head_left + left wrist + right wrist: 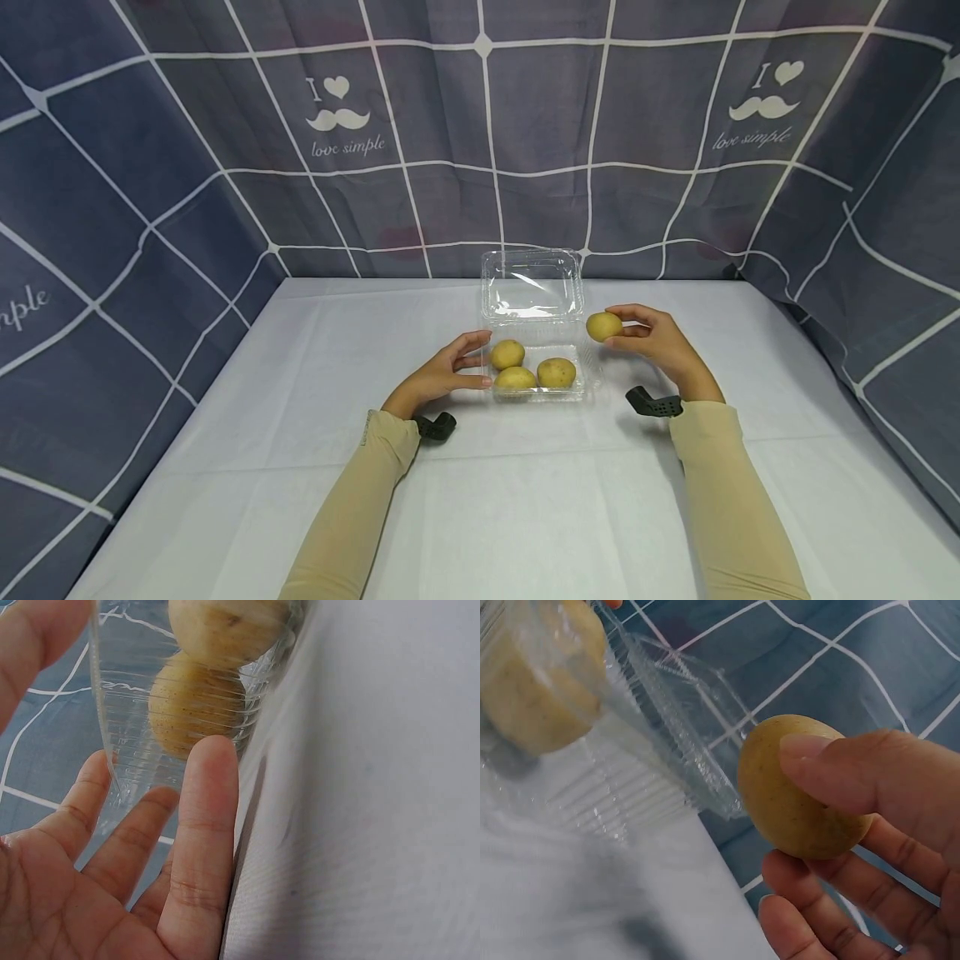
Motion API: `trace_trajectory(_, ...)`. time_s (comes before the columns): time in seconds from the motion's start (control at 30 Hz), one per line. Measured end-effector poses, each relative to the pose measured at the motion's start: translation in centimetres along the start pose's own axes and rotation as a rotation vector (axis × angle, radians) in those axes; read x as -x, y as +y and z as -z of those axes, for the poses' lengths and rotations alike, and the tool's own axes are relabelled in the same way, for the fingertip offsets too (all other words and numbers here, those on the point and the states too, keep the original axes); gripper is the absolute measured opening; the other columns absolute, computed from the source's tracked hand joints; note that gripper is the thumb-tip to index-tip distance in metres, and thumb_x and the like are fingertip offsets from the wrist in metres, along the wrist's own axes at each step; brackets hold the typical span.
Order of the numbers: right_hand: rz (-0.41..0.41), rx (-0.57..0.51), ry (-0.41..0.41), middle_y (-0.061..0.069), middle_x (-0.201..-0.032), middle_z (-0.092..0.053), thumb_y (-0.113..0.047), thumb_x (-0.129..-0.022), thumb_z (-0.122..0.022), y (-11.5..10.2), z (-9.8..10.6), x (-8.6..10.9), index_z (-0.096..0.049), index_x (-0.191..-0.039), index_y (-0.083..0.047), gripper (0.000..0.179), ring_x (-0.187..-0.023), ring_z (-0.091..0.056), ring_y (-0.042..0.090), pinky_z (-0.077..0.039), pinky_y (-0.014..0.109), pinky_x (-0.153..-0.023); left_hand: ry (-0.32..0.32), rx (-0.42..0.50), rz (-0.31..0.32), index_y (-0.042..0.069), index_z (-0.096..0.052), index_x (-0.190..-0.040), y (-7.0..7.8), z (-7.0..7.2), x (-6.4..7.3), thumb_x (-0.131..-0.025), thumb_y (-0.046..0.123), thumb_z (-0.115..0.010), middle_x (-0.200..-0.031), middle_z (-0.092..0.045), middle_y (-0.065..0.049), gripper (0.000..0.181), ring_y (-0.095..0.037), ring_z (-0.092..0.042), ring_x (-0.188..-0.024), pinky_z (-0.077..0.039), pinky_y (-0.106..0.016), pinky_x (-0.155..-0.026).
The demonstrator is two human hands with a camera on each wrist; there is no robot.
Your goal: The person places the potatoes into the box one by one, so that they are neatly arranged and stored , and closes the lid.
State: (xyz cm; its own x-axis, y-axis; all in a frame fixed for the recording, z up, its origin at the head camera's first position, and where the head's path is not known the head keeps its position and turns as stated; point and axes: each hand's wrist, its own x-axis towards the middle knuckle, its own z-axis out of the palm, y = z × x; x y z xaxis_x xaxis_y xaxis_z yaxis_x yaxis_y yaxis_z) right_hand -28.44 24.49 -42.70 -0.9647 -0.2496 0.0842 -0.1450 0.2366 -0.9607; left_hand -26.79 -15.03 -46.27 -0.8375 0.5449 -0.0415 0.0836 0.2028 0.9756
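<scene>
A clear plastic clamshell box (538, 393) lies with its lid (532, 287) folded back, away from the person. Three yellow potatoes sit in its base: one potato (507, 354) at the back left, another (514, 379) at the front left, a third (557, 372) at the right. My right hand (651, 340) pinches a fourth potato (799, 795) between thumb and fingers, just right of the box and above its rim. At the box's left side, my left hand (454, 367) has its fingers spread, with fingertips (210, 761) right at the ribbed wall.
A white cloth (480, 517) covers the table. Behind and at both sides hangs a dark checked curtain (442, 200), close behind the open lid. Each wrist wears a black mount (654, 403).
</scene>
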Motion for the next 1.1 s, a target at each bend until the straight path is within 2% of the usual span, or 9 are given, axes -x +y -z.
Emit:
trace_trajectory(0.37,0.018,0.011,-0.072,-0.012,-0.115,-0.071,0.005,-0.091,-0.080,-1.9,-0.8,0.0,-0.057,-0.144,0.014,0.058,-0.098,-0.070,0.006,-0.059,0.019,-0.089,-0.002,0.000,-0.012,0.007,-0.028,-0.170,-0.2,0.1,0.0,-0.096,0.005,-0.081,-0.175,-0.030,-0.014,0.091,-0.042,-0.041,-0.154,-0.043,-0.055,-0.121)
trace_trajectory(0.73,0.056,0.002,-0.082,-0.006,-0.116,-0.072,0.007,-0.089,-0.081,-2.4,-2.3,-0.3,-0.060,-0.141,0.015,0.056,-0.097,-0.072,0.006,-0.060,0.020,-0.087,0.000,0.001,-0.011,0.008,-0.028,-0.170,-0.2,0.0,0.1,-0.096,0.004,-0.081,-0.175,-0.030,-0.014,0.091,-0.043,-0.040,-0.155,-0.043,-0.054,-0.121)
trace_trajectory(0.9,0.044,0.024,-0.062,0.004,-0.121,-0.072,0.006,-0.089,-0.082,-2.6,-3.1,-0.4,-0.062,-0.140,0.013,0.055,-0.096,-0.072,0.006,-0.059,0.020,-0.087,-0.006,-0.002,-0.016,0.006,-0.027,-0.170,-0.2,0.1,0.0,-0.096,0.006,-0.081,-0.176,-0.029,-0.015,0.092,-0.043,-0.040,-0.155,-0.043,-0.055,-0.121)
trace_trajectory(1.1,0.033,0.059,-0.048,0.021,-0.132,-0.070,0.001,-0.090,-0.082,-2.8,-3.9,-0.4,-0.062,-0.140,0.011,0.055,-0.098,-0.071,0.007,-0.059,0.019,-0.087,-0.001,-0.006,-0.003,0.007,-0.028,-0.170,-0.1,0.0,0.0,-0.096,0.002,-0.080,-0.176,-0.029,-0.014,0.091,-0.043,-0.038,-0.156,-0.042,-0.055,-0.122)
